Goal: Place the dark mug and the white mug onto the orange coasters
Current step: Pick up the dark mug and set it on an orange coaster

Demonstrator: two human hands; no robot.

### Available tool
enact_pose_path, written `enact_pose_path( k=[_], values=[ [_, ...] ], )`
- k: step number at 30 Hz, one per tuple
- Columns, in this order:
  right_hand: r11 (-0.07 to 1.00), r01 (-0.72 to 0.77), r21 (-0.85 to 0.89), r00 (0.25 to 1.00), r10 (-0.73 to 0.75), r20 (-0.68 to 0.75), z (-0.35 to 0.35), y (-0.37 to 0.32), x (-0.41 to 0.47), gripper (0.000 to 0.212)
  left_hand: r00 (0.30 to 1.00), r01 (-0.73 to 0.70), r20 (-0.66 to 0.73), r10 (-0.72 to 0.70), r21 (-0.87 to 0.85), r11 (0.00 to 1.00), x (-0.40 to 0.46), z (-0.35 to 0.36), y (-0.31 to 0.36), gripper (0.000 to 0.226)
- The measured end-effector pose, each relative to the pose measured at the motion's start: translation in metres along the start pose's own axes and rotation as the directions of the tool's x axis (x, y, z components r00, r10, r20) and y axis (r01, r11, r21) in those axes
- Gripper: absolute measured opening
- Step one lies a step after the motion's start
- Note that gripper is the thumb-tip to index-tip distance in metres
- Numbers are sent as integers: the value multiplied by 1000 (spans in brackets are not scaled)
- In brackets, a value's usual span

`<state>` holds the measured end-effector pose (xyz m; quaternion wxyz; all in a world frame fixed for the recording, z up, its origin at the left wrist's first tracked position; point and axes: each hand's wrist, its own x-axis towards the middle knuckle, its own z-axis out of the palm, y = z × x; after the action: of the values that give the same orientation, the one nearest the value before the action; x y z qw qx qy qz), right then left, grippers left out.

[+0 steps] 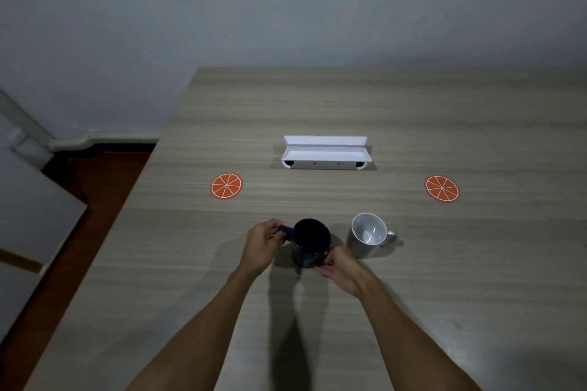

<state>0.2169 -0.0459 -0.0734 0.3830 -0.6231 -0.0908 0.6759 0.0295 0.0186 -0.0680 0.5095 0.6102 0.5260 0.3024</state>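
The dark mug (312, 240) stands upright near the table's middle, its handle pointing left. My left hand (262, 246) grips that handle. My right hand (341, 268) holds the mug's lower right side with its fingertips. The white mug (368, 233) stands upright just right of the dark mug, handle to the right, untouched. One orange coaster (226, 186) lies flat at the far left, the other orange coaster (442, 188) at the far right. Both coasters are bare.
A white open box (325, 154) sits on the wooden table (317, 105) behind the mugs, between the coasters. The table's left edge drops to a red-brown floor (79, 200); a grey wall stands behind.
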Motion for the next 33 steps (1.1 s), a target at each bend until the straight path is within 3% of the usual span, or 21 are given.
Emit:
enact_pose_path(
  k=[6, 10, 13, 18, 24, 33],
  values=[
    [993, -73, 88, 994, 65, 83, 9, -11, -17, 39, 997, -11, -83, 0, -132, 991, -18, -21, 24, 19],
    [996, -18, 90, 987, 4, 160, 20, -31, -31, 50, 994, -54, -108, 34, -188, 981, -24, -39, 48, 14],
    [999, 45, 31, 981, -50, 188, 32, -54, -51, 44, 993, -84, -103, 63, -216, 973, -27, -55, 73, 18],
    [985, 161, -64, 966, -144, 215, 50, -89, -75, 36, 985, -148, -115, 129, -182, 972, -26, -86, 110, 11],
    [972, 209, -105, 959, -182, 219, 89, -126, -76, 38, 983, -156, -118, 143, -109, 982, -10, -131, 126, 22],
    [985, 161, -64, 970, -146, 193, 189, -144, 0, 31, 984, -131, -130, 122, -60, 990, 63, -215, 77, 18]
  ],
)
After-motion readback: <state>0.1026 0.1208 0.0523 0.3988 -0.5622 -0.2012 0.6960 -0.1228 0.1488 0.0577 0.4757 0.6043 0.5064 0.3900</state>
